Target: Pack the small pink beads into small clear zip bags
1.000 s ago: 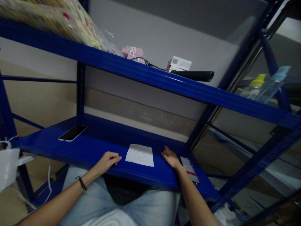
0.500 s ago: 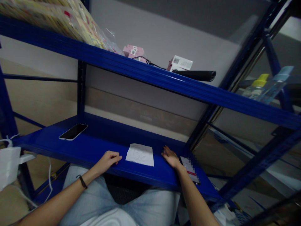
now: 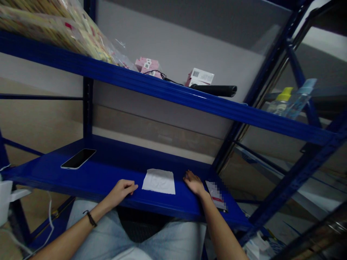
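Note:
A white sheet of paper (image 3: 159, 181) with faint embossed-looking marks lies flat on the lower blue shelf, between my two hands. To its left, my left hand (image 3: 124, 189) rests at the shelf's front edge, its fingers curled in and nothing visible in them. On the paper's other side, my right hand (image 3: 194, 183) lies palm down on the shelf with its fingers extended and slightly bent. Neither hand touches the paper. Just right of my right hand is a flat packet with a red stripe (image 3: 216, 196), partly blurred out.
A phone (image 3: 78, 159) with a dark screen lies at the shelf's left. The upper shelf (image 3: 168, 90) bears plastic-wrapped bundles (image 3: 67, 32), pink boxes (image 3: 148, 66), a white box (image 3: 200, 76), a black tube (image 3: 215, 90) and bottles (image 3: 283, 97). A white charger (image 3: 5, 202) hangs at left.
The whole view has shifted slightly, so most things appear farther left and lower. My right fingers look a little closer together. The paper and phone keep their places on the shelf.

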`<state>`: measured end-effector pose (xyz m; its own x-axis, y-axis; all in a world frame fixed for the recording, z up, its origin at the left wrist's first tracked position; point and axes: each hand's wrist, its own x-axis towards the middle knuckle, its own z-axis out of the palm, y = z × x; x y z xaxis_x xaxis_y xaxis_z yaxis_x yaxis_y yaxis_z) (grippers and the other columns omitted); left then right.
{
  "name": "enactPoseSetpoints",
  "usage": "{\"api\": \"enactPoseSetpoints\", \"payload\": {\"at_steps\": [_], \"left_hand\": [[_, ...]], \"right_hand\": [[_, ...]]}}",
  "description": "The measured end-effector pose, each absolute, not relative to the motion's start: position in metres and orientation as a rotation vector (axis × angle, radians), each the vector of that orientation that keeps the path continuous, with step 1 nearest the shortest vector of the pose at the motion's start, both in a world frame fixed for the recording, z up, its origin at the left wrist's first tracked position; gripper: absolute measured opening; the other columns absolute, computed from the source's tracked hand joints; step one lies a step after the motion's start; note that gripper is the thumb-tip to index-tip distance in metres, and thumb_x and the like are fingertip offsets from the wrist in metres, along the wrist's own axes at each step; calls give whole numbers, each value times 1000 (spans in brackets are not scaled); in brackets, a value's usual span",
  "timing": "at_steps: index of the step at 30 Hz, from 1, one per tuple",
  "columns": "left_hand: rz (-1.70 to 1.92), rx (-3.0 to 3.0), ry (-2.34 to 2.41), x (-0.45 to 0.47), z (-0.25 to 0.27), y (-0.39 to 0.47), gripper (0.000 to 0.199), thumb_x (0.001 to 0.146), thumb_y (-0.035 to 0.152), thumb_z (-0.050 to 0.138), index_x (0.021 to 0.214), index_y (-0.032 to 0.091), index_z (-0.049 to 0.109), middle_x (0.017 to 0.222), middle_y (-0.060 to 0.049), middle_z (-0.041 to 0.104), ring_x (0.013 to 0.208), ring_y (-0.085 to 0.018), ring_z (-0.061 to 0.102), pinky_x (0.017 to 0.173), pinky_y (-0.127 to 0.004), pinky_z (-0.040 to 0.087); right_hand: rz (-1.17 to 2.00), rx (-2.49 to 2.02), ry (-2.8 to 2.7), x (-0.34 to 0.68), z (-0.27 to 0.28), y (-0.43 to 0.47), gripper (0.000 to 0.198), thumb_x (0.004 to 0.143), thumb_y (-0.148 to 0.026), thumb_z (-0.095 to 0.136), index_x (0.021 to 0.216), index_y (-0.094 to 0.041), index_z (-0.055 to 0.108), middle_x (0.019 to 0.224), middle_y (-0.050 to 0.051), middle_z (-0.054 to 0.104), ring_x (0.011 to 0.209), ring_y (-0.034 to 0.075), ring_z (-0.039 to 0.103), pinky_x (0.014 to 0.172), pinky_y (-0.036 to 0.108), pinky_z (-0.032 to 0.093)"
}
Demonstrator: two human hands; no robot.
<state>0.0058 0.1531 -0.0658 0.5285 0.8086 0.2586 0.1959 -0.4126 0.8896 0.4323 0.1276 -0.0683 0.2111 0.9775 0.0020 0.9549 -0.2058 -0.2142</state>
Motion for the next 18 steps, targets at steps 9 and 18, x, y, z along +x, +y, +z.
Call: {"api": "enactPoseSetpoints", "payload": {"at_steps": [9,18], "left_hand": [[861,1925,854,5,-71,154,51,87,57,51,55,17,48,55,3,41,57,-14,38,58,-26,25],[849,1922,860,5,-66,152,53,85,60,52,54,18,47,55,3,40,58,-15,38,59,-26,27]], "right_hand": [[128,-2174,-1594,441,-33,124,64,99,-57,26,151,-21,35,156,4,34,147,18,25,116,32,25],[60,-2502,-1276,469,-25,85,44,91,-48,46,108,-16,70,111,19,70,106,32,66,85,37,50]]}}
